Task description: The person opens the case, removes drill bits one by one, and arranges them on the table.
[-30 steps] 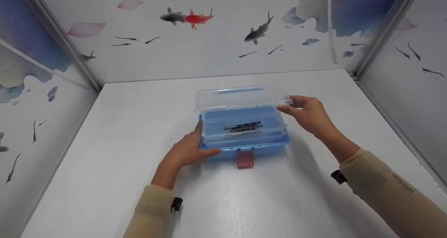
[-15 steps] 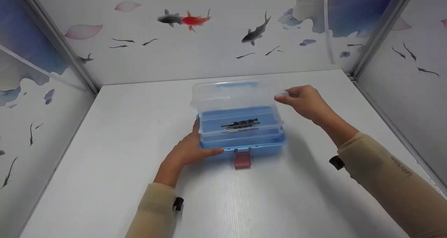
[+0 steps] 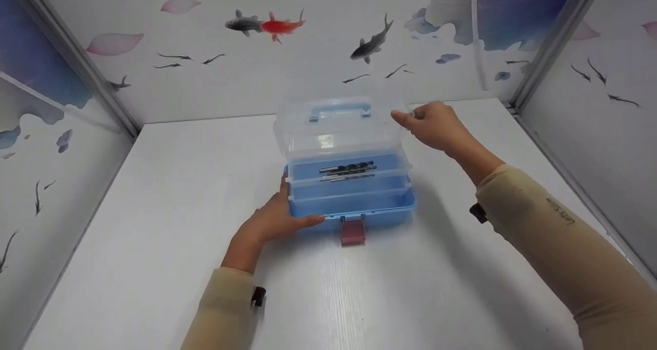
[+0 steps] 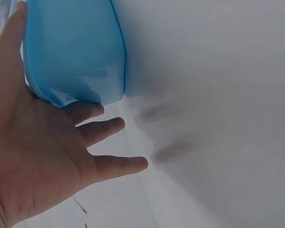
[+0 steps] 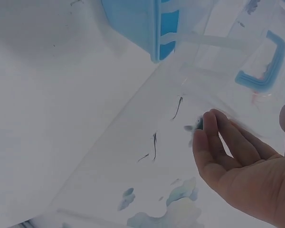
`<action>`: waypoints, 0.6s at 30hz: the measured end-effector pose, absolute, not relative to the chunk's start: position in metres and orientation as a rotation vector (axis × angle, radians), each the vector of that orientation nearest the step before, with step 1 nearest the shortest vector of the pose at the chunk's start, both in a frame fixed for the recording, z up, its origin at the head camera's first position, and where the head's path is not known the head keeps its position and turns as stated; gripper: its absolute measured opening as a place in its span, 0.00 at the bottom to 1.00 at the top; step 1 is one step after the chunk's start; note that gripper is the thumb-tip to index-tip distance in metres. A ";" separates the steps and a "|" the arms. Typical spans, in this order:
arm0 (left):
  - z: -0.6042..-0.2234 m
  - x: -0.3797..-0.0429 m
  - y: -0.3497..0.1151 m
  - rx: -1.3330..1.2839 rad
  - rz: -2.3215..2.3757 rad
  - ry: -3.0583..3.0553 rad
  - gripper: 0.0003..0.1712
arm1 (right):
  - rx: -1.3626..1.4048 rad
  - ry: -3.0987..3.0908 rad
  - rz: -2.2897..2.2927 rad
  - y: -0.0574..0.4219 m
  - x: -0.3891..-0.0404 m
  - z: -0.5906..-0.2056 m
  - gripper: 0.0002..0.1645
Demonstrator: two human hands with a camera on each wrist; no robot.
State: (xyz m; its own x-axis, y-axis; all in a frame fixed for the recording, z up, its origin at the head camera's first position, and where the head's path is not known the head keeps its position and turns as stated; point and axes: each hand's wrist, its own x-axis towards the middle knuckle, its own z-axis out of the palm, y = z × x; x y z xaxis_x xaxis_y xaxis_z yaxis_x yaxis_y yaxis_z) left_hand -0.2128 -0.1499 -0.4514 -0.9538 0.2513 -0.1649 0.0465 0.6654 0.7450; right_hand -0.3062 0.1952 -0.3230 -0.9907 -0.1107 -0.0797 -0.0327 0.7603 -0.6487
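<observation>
A blue toolbox (image 3: 392, 216) stands on the table with its clear lid (image 3: 339, 129) raised. Several metal drill bits (image 3: 349, 170) lie in the upper of its stepped, see-through trays (image 3: 354, 193). At the lid's right edge, my right hand (image 3: 436, 127) pinches the plastic between thumb and fingers. My left hand (image 3: 269, 219) rests against the box's left end, thumb along the front rim. The left wrist view shows that hand (image 4: 42, 147) with its fingers spread and fairly straight beside the blue wall. A red latch (image 3: 352, 233) hangs down in front.
White table surface (image 3: 154, 227) surrounds the box. A painted back wall (image 3: 318, 67) rises close behind the raised lid, with side panels (image 3: 600, 134) left and right. The lid carries a blue handle (image 3: 341, 107).
My right hand has swung the lid up and back, and the trays have risen and spread with it. My left hand stays at the box's left end.
</observation>
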 end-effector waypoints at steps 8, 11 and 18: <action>-0.450 -0.215 -0.152 0.161 1.069 2.604 0.82 | -0.109 2.859 -0.983 0.184 -0.325 -0.318 0.41; -0.449 -0.215 -0.151 0.123 1.016 2.611 0.83 | -0.076 2.847 -0.986 0.182 -0.332 -0.316 0.41; -0.450 -0.215 -0.150 0.170 1.038 2.608 0.83 | -0.010 2.713 -1.106 0.176 -0.345 -0.316 0.49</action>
State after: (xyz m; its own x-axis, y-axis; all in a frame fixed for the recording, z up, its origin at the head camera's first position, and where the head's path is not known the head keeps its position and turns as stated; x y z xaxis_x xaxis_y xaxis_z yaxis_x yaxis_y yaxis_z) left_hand -0.2149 -0.1504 -0.4500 -0.9392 0.2282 -0.2564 -0.0104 0.7277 0.6858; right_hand -0.3452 0.1764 -0.3156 -0.9777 -0.0856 -0.1918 0.0729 0.7181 -0.6921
